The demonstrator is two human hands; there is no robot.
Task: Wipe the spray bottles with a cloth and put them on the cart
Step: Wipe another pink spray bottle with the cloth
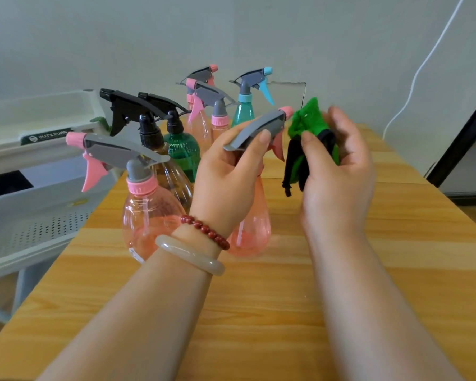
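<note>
Early yet: left hand [226,171] grips a pink bottle [252,229] by its neck, right hand [338,174] pinches the green cloth [305,122] beside its nozzle. Six more bottles [149,215] wait on the table [259,312]; none visible on the cart [39,210].

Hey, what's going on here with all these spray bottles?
A person is working at a wooden table. Their left hand grips a pink spray bottle around its neck, lifted and tilted. Their right hand holds a bunched green cloth right at the bottle's nozzle. Six more spray bottles stand on the table behind it. The cart is to the left, and no bottle can be seen on it yet.
</note>
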